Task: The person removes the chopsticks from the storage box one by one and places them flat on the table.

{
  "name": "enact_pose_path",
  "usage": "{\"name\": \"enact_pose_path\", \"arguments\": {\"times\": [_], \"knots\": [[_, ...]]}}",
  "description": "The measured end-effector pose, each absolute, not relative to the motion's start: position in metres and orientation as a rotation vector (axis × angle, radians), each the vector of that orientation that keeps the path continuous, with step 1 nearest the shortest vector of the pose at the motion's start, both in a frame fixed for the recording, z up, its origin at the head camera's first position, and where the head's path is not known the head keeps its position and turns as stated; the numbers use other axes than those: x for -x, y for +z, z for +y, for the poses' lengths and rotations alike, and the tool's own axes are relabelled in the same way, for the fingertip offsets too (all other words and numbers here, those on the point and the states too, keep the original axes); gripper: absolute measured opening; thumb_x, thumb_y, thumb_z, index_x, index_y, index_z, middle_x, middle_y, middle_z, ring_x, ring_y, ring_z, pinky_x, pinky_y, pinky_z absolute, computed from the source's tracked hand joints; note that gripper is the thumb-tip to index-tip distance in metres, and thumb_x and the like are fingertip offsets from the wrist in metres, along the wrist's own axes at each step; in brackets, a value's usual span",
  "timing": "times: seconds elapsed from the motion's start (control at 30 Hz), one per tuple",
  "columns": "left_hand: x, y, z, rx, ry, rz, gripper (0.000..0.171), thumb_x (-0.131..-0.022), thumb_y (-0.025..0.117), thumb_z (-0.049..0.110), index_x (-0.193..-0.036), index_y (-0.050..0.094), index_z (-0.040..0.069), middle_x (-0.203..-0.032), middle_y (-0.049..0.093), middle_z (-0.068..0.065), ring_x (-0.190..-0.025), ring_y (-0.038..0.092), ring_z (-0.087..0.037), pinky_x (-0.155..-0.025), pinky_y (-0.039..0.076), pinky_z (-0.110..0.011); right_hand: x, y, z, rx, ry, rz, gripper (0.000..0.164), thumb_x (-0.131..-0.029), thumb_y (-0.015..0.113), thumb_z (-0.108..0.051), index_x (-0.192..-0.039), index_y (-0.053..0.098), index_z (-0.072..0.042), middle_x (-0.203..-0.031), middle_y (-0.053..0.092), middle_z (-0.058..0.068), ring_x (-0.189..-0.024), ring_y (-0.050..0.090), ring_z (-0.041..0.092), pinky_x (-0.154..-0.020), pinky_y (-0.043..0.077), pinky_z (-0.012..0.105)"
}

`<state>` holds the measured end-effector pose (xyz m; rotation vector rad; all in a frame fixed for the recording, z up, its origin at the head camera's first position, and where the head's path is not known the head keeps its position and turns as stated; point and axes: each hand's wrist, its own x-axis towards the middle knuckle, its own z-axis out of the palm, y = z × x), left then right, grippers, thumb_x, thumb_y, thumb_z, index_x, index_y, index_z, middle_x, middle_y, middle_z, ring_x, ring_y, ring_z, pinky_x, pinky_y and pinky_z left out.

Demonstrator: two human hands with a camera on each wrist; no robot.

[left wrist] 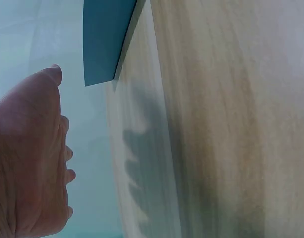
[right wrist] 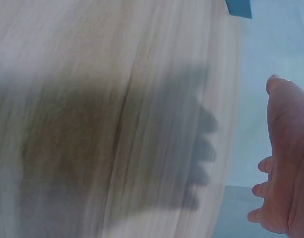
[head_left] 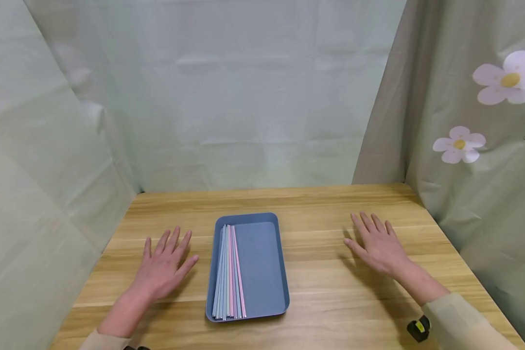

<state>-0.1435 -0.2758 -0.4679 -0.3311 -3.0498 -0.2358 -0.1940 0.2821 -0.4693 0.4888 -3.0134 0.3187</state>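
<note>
A blue rectangular tray [head_left: 263, 272] lies on the wooden table. Along its left side lies a bundle of several thin sticks [head_left: 228, 274], pale blue and pink, which look like chopsticks or straws. To the left of the tray, my left hand [head_left: 161, 272] is held over the table with its fingers spread, holding nothing. My right hand [head_left: 380, 248] hovers farther off on the tray's right side, fingers extended and nothing in it. Both wrist views show a hand raised above the wood, casting a shadow; the tray's side wall [left wrist: 104, 39] shows at the top of the left one.
The wooden table [head_left: 319, 301] runs back to a pale hanging cloth [head_left: 253, 97]. More cloth hangs at the left [head_left: 39, 170], and a curtain with white flowers [head_left: 477, 209] borders the right edge. A small black device [head_left: 418, 328] is at the right wrist.
</note>
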Motion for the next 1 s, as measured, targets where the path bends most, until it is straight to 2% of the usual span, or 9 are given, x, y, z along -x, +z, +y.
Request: {"name": "enact_pose_path", "arguments": {"times": [0.4,0.87,1.0], "knots": [[0.143,-0.458,-0.269,0.372,-0.291,-3.062,0.077,-0.105,0.037,0.061,-0.165,0.019,0.015,-0.169,0.012,-0.019,-0.152,0.010,-0.046,-0.116,-0.001,-0.072,0.196,-0.454,0.262,-0.531,0.376,-3.021,0.084,-0.103,0.041,-0.064,-0.165,0.017,-0.012,-0.166,0.019,0.023,-0.150,0.015,0.049,-0.117,0.009,0.071],[0.140,-0.439,-0.260,0.412,-0.496,-3.069,0.073,-0.108,0.036,0.056,-0.165,0.020,0.013,-0.169,0.011,-0.020,-0.152,0.010,-0.047,-0.116,0.003,-0.073,0.195,-0.437,0.212,-0.649,0.541,-2.938,0.082,-0.102,0.059,-0.048,-0.164,0.020,-0.013,-0.164,0.029,0.019,-0.149,0.024,0.044,-0.117,0.019,0.067],[0.139,-0.434,-0.257,0.425,-0.590,-3.074,0.072,-0.109,0.035,0.054,-0.165,0.019,0.012,-0.169,0.012,-0.020,-0.152,0.012,-0.047,-0.117,0.010,-0.071,0.193,-0.431,0.195,-0.722,0.593,-2.900,0.081,-0.101,0.064,-0.044,-0.163,0.024,-0.010,-0.163,0.033,0.017,-0.148,0.028,0.042,-0.117,0.023,0.065]]}}
